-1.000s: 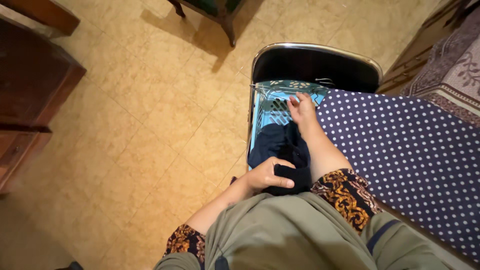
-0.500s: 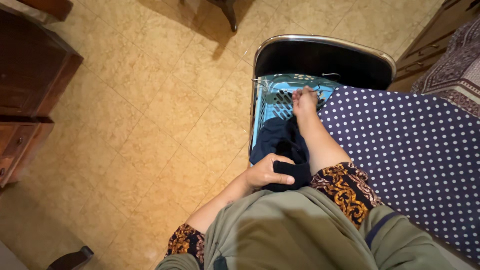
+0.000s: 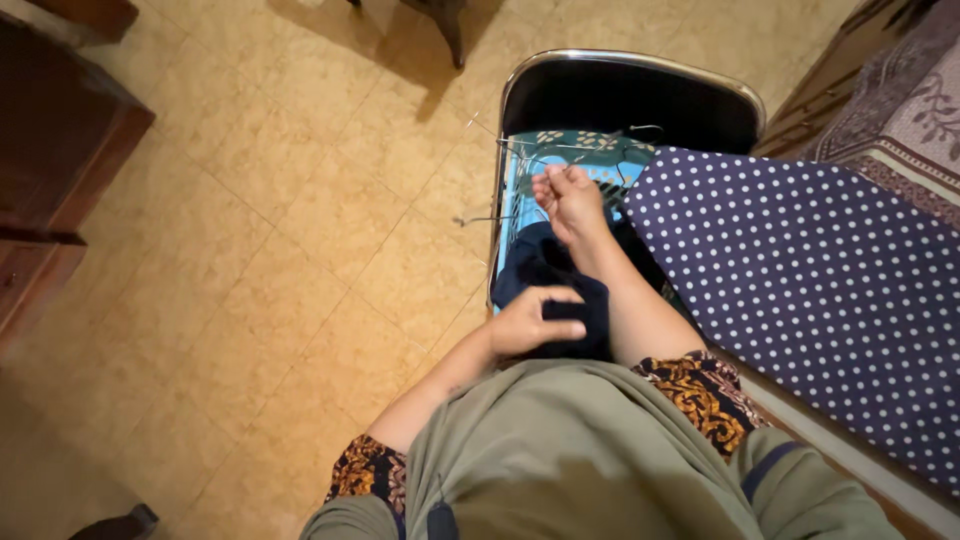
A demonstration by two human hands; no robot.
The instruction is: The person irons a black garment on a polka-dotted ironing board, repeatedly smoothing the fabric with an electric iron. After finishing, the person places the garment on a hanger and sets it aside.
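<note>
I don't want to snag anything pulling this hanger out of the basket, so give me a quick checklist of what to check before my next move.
1. Right hand closed on a wire hanger: ok, the fingers are curled around thin wire above the basket.
2. Left hand holding the dark garment: ok, it grips the near end of the cloth.
3. Hanger free of the other wires: cannot tell, several thin wires cross near the rim of the light blue basket.
4. Garment free of the hanger: cannot tell, the cloth lies directly below the right hand.
5. Basket seated on the black chair: ok, it rests against the backrest.
</note>
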